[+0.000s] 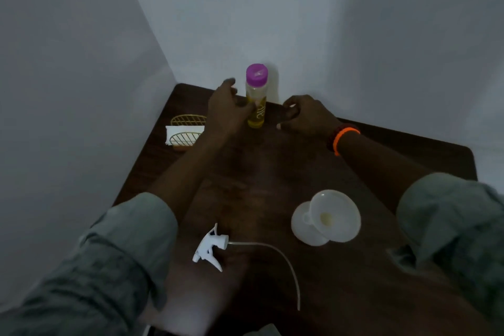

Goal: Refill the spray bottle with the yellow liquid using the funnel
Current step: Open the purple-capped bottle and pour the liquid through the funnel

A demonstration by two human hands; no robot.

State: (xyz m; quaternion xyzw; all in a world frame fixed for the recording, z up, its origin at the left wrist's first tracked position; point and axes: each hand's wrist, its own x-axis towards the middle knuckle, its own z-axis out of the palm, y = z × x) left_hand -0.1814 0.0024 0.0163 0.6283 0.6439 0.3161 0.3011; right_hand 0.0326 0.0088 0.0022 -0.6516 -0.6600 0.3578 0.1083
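Note:
A clear bottle (255,101) with a purple cap, holding yellow liquid, stands upright at the table's far edge by the wall. My left hand (225,109) is just left of it. The thumb touches the bottle's front and the fingers are spread, a small gap away from it. My right hand (305,114), with an orange band at the wrist, hovers to the bottle's right with loosely curled fingers holding nothing. Nearer me, a white funnel (336,215) sits in the neck of the whitish spray bottle (304,228), seen from above. The white spray head (210,248) with its dip tube lies on the table.
The dark wooden table (256,172) fills a corner between two pale walls. A gold wire holder with white napkins (185,132) stands at the far left. The spray head's long tube (286,262) curves toward the near edge.

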